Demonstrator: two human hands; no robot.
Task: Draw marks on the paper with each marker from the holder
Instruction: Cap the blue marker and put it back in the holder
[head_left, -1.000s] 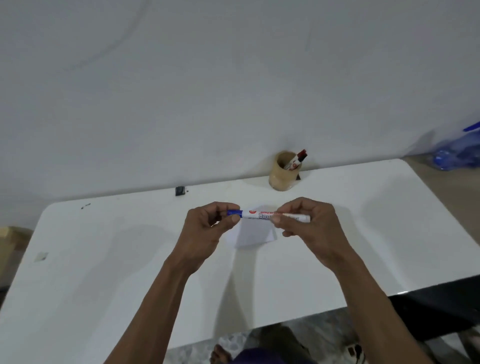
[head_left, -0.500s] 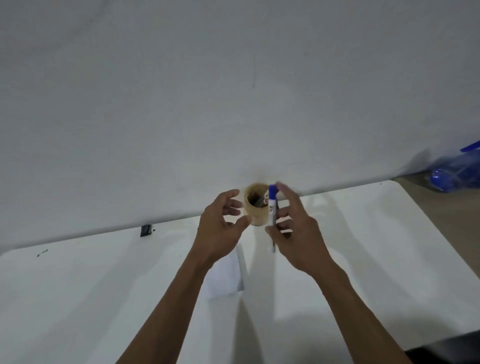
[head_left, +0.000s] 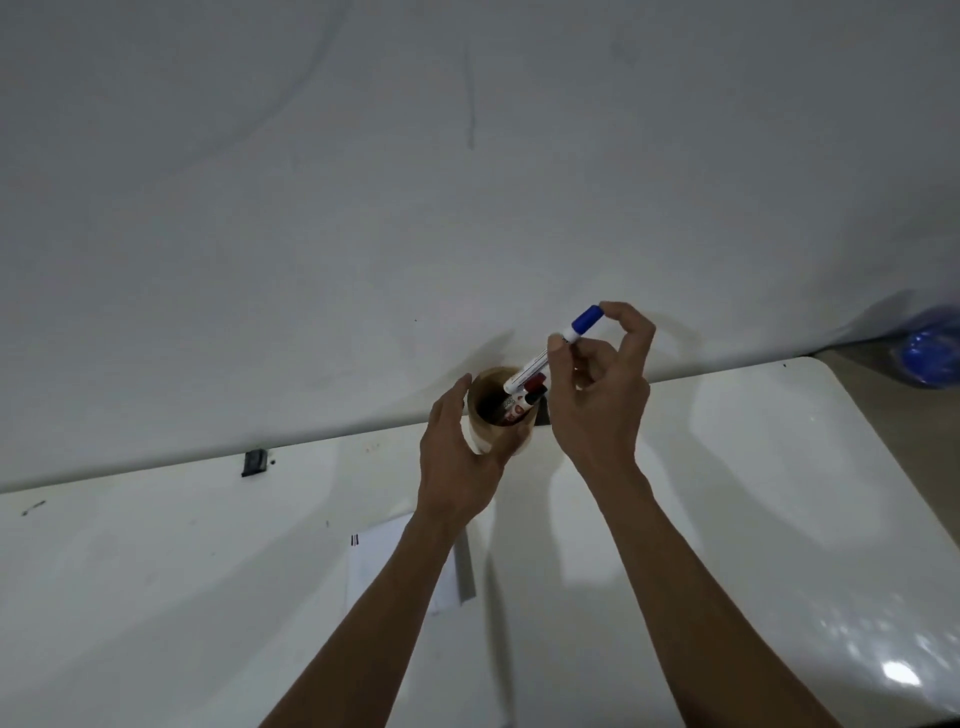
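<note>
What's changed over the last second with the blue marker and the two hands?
The blue-capped marker, held level in both hands over the paper a second ago, is now in the right hand alone, tilted with its lower end entering the holder. The left hand let go of it and now cups the holder's side. The red marker remains in the holder; the paper lies on the table.

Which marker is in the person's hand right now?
The blue-capped marker, pinched in the right hand, its lower end over the holder. The red-capped markers sit inside, untouched.
</note>
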